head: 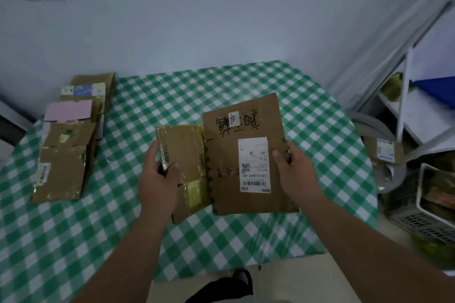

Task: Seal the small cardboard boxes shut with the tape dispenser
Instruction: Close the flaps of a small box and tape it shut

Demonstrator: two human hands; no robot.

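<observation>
1. Where the green checked table [246, 236] has its middle, a flat cardboard box [246, 155] is held up over it by two hands.
2. A pile of flat boxes [71, 145] lies by the table's left edge.
3. On the box's left part, the left hand [157, 181] grips the taped flap [183, 155], thumb on top.
4. At the box's right edge, the right hand [295, 172] pinches it, thumb beside the white label [254, 165].

Dim, bluish, soft light; slight blur throughout, wide-angle bending toward the frame edges, faint glare on taped cardboard [183, 155]
</observation>
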